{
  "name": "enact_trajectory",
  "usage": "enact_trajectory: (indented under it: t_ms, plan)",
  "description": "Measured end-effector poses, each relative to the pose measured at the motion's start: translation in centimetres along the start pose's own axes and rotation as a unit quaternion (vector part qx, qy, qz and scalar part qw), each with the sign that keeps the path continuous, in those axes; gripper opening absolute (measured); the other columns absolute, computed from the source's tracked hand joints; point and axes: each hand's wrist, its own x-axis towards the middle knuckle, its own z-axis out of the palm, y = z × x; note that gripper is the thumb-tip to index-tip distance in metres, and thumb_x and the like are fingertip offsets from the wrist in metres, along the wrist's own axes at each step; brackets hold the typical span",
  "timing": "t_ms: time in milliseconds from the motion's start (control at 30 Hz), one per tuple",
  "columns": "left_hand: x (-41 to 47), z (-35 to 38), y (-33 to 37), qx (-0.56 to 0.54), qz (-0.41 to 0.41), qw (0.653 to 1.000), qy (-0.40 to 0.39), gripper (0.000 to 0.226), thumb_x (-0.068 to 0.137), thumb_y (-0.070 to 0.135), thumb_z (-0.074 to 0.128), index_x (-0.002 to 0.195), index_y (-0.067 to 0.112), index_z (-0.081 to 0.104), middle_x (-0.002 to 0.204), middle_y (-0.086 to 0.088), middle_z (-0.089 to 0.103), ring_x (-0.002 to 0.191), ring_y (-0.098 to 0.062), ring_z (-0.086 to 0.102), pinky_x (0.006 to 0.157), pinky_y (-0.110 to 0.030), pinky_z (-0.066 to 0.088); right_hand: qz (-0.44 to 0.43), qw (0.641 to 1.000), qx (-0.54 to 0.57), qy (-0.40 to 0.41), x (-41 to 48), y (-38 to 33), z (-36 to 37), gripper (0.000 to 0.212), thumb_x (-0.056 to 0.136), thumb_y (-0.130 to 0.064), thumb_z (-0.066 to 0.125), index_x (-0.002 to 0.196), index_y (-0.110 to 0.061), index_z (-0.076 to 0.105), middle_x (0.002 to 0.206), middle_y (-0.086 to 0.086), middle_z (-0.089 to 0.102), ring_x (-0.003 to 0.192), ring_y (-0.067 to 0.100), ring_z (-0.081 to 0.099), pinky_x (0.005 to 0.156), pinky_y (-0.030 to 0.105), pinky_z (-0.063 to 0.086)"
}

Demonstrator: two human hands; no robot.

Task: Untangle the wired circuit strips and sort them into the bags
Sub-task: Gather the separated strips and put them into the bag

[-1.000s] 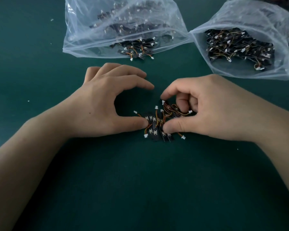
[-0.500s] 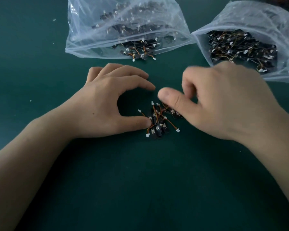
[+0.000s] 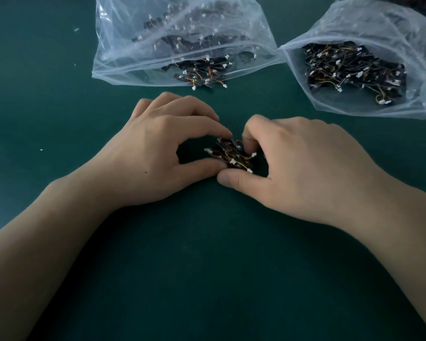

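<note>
A small tangle of black circuit strips with orange wires and white connectors lies on the green mat between my hands. My left hand pinches its left side between thumb and forefinger. My right hand closes on its right side, thumb at the near edge and curled fingers over the far edge. Two clear plastic bags lie beyond: the left bag and the right bag, each holding many similar strips.
A few strips spill from the left bag's mouth onto the green mat. Small white specks lie on the mat at far left. Broad bare mat stretches toward me below my forearms.
My right hand came back down from over the pile and closed on its right side. My left fingers closed in too, and the strips were gathered into a tighter bunch.
</note>
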Motion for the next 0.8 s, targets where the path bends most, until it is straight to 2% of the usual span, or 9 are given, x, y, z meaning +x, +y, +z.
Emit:
enact_trajectory:
  t_ms: [67, 133, 200, 267, 333, 433, 567, 700, 800]
  plan:
    - [0.15, -0.01, 0.04, -0.026, 0.013, 1.000, 0.007, 0.035, 0.093, 0.056, 0.066, 0.123, 0.038, 0.073, 0.114, 0.016, 0.063, 0.107, -0.017, 0.056, 0.100, -0.040, 0.043, 0.002, 1.000, 0.019, -0.008, 0.11, 0.26, -0.03, 0.059, 0.074, -0.093, 0.032, 0.095, -0.038, 0.044, 0.081, -0.014, 0.057, 0.076, 0.022, 0.058, 0.053, 0.033, 0.027]
    - [0.19, -0.03, 0.14, -0.052, 0.013, 0.999, 0.010, 0.031, 0.091, 0.046, 0.072, 0.120, 0.034, 0.075, 0.102, 0.017, 0.065, 0.096, -0.012, 0.057, 0.091, -0.028, 0.045, 0.004, 0.999, 0.031, -0.012, 0.11, 0.40, 0.02, 0.059, 0.073, -0.092, 0.033, 0.096, -0.039, 0.044, 0.079, -0.015, 0.054, 0.077, 0.022, 0.058, 0.055, 0.034, 0.029]
    - [0.12, -0.03, 0.18, -0.065, -0.007, 0.998, 0.012, 0.036, 0.088, 0.043, 0.074, 0.123, 0.034, 0.073, 0.094, 0.021, 0.064, 0.091, -0.007, 0.058, 0.084, -0.016, 0.041, 0.005, 0.999, 0.039, -0.013, 0.15, 0.40, 0.08, 0.058, 0.073, -0.090, 0.035, 0.098, -0.039, 0.043, 0.077, -0.017, 0.050, 0.075, 0.020, 0.057, 0.053, 0.033, 0.028]
    - [0.04, 0.00, 0.22, -0.066, -0.032, 0.997, 0.013, 0.049, 0.085, 0.044, 0.073, 0.133, 0.034, 0.067, 0.094, 0.023, 0.062, 0.089, -0.003, 0.057, 0.080, -0.011, 0.039, 0.007, 0.999, 0.043, -0.016, 0.18, 0.41, 0.09, 0.057, 0.073, -0.089, 0.036, 0.100, -0.040, 0.042, 0.076, -0.018, 0.047, 0.075, 0.018, 0.056, 0.052, 0.031, 0.027]
    - [0.09, 0.07, 0.30, -0.043, -0.035, 0.998, 0.003, 0.056, 0.086, 0.047, 0.069, 0.139, 0.031, 0.062, 0.095, 0.019, 0.059, 0.089, -0.003, 0.055, 0.084, -0.018, 0.042, 0.008, 0.999, 0.047, -0.018, 0.21, 0.46, 0.08, 0.056, 0.073, -0.089, 0.038, 0.100, -0.040, 0.043, 0.075, -0.018, 0.045, 0.074, 0.017, 0.055, 0.052, 0.029, 0.027]
    - [0.25, 0.10, 0.41, -0.011, -0.027, 0.999, -0.014, 0.049, 0.089, 0.050, 0.063, 0.135, 0.031, 0.066, 0.091, 0.016, 0.055, 0.090, -0.013, 0.055, 0.088, -0.036, 0.046, 0.008, 0.998, 0.060, -0.019, 0.20, 0.51, 0.05, 0.056, 0.074, -0.088, 0.040, 0.102, -0.039, 0.044, 0.074, -0.019, 0.044, 0.071, 0.014, 0.054, 0.052, 0.029, 0.028]
    - [0.24, -0.05, 0.40, -0.052, -0.029, 0.998, -0.010, 0.035, 0.089, 0.046, 0.066, 0.121, 0.035, 0.073, 0.089, 0.015, 0.058, 0.090, -0.010, 0.057, 0.084, -0.034, 0.047, 0.008, 0.998, 0.066, -0.021, 0.25, 0.51, 0.07, 0.059, 0.074, -0.089, 0.041, 0.109, -0.041, 0.045, 0.075, -0.020, 0.044, 0.072, 0.014, 0.054, 0.052, 0.030, 0.030]
    - [0.12, 0.06, 0.53, -0.081, -0.025, 0.996, -0.005, 0.028, 0.091, 0.041, 0.068, 0.117, 0.034, 0.076, 0.092, 0.015, 0.061, 0.087, -0.009, 0.060, 0.076, -0.037, 0.050, 0.001, 0.998, 0.066, -0.016, 0.23, 0.53, 0.06, 0.057, 0.077, -0.087, 0.042, 0.108, -0.040, 0.046, 0.074, -0.019, 0.046, 0.072, 0.015, 0.054, 0.052, 0.030, 0.029]
    - [0.04, 0.22, 0.59, -0.085, -0.024, 0.996, 0.002, 0.027, 0.091, 0.038, 0.068, 0.116, 0.033, 0.076, 0.093, 0.012, 0.063, 0.082, -0.013, 0.061, 0.072, -0.041, 0.051, -0.025, 0.999, 0.033, 0.003, 0.06, 0.43, 0.28, 0.052, 0.084, -0.082, 0.033, 0.113, -0.040, 0.045, 0.090, -0.017, 0.060, 0.078, 0.024, 0.062, 0.054, 0.034, 0.032]
